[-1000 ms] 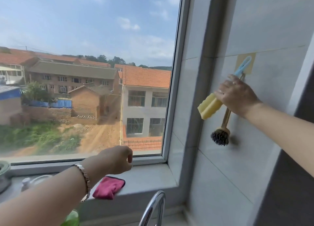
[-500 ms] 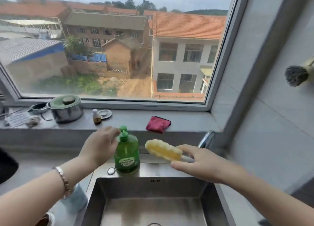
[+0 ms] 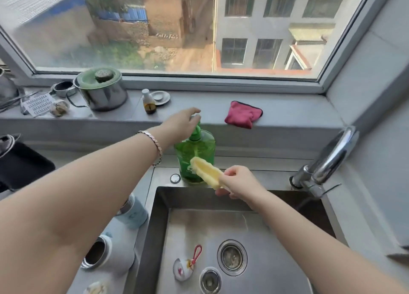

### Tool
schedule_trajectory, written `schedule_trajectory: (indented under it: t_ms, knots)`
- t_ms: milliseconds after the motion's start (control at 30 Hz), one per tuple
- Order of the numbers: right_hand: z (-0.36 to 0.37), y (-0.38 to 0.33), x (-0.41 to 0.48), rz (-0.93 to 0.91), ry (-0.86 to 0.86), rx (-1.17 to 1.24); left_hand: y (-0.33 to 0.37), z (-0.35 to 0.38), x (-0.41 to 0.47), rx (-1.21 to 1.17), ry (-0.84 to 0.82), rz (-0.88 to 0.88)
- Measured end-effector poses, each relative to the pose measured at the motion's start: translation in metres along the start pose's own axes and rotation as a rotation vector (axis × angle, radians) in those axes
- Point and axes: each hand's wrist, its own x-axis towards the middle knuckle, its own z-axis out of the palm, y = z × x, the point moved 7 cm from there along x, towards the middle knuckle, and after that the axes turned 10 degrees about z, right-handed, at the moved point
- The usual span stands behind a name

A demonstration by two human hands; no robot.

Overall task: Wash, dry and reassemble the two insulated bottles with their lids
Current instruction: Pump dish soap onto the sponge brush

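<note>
Head view: left hand (image 3: 180,125) rests loosely on green soap pump (image 3: 194,152), right hand (image 3: 240,183) grips yellow sponge brush (image 3: 205,172) just under nozzle at 12 o'clock; open bottles (image 3: 132,211) wait at 8 o'clock beside sink (image 3: 221,227); press straight down, keep sponge beneath spout.

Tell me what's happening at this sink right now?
A person stands at a steel sink. The left hand rests on the pump of a green soap bottle, while the right hand holds a yellow sponge brush right in front of that bottle. Two open insulated bottles, a white one and a pale blue one, wait on the counter left of the basin. Lid parts lie in the sink.
</note>
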Motion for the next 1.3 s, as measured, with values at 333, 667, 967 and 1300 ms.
schedule_trajectory:
  t_ms: [333,667,967,1300]
  knots:
    - [0.003,-0.021,0.031,-0.084,0.068,0.308,-0.022,0.028,0.024,-0.175,-0.031,0.111]
    - [0.006,-0.027,0.035,-0.021,0.007,0.406,-0.036,0.04,0.022,-0.12,-0.022,0.065]
    - [0.005,-0.028,0.031,-0.047,0.02,0.343,-0.027,0.029,0.023,-0.164,0.011,0.055]
    - [0.01,-0.027,0.032,-0.043,0.055,0.29,-0.031,0.035,0.019,-0.036,-0.043,0.006]
